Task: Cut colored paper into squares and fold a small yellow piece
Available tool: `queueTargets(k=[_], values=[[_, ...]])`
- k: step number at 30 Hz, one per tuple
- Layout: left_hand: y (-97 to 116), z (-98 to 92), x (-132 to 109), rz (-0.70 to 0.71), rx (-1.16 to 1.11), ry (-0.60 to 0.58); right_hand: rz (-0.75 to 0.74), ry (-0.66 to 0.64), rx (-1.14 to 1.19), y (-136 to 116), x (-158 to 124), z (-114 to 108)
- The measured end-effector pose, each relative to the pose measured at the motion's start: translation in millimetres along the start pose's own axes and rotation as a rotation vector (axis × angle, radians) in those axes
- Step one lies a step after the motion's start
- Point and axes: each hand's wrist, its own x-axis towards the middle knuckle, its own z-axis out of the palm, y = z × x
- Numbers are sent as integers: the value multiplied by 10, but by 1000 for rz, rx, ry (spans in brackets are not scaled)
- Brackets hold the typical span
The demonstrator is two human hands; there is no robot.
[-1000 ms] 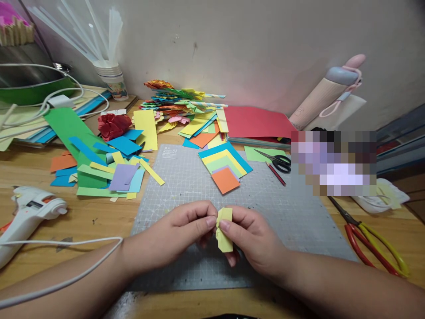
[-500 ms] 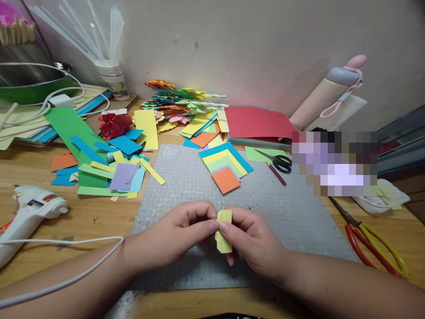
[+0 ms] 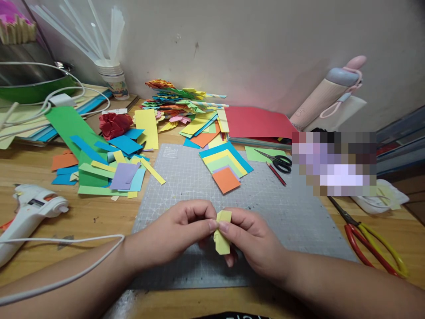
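Observation:
A small folded piece of pale yellow paper [image 3: 223,245] is pinched at its middle between my two thumbs, above the grey cutting mat [image 3: 285,235]. My left hand [image 3: 191,226] grips its left edge with thumb and curled fingers. From the other side, my right hand [image 3: 254,237] closes on it, the thumb on top and the fingers partly hidden behind. Just beyond my hands lies a fanned stack of paper squares, with an orange square [image 3: 226,180] on top and a blue square [image 3: 245,165] at the bottom.
Black scissors [image 3: 280,163] and a dark red pencil [image 3: 276,173] lie right of the stack. Red-and-yellow-handled shears [image 3: 375,243] rest at the right. At the left are a white glue gun [image 3: 36,206], its cable [image 3: 83,277] across my left forearm, and paper scraps [image 3: 124,177].
The folded yellow paper has tilted slightly, its lower end a little lower and to the left. Both hands keep their pinch and have hardly moved.

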Motion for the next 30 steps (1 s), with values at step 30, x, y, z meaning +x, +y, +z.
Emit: queueTargets(k=[30], values=[[17, -24, -23, 443, 408, 178, 413, -340, 684, 55, 69, -103]])
